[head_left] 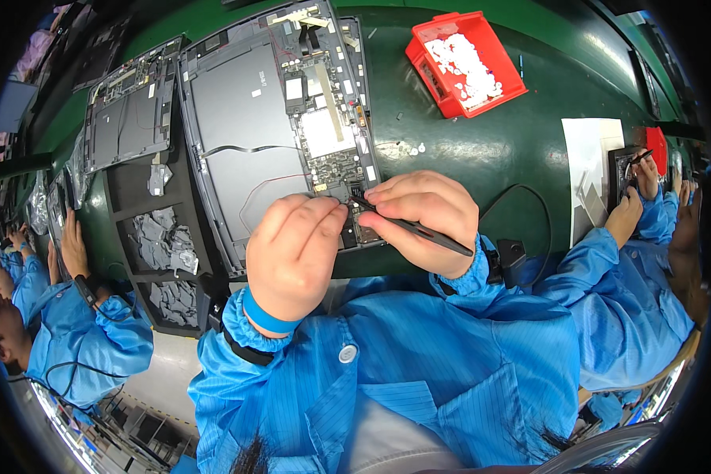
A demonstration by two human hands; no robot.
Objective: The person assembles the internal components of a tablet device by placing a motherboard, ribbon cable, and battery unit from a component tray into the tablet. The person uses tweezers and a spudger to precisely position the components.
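In front of me lies an opened tablet-like device [245,110], with broad grey panels and a long circuit board [332,162] along its right side. My right hand [426,213] grips a pair of black tweezers [419,229], whose tips point at the lower part of the board. Close by, my left hand [292,245] is closed, thumb and fingertips pinched at the same part of the board. Whatever those left fingertips hold, if anything, is hidden. A thin red wire [253,197] loops across the panel beside my left hand.
A black compartment tray [118,229] at the left holds grey thin pieces [164,241]. Another opened device [130,110] lies beyond it. A red bin [513,83] of small white parts stands at the back right. Co-workers sit on both sides; a black cable [541,197] curves at the right.
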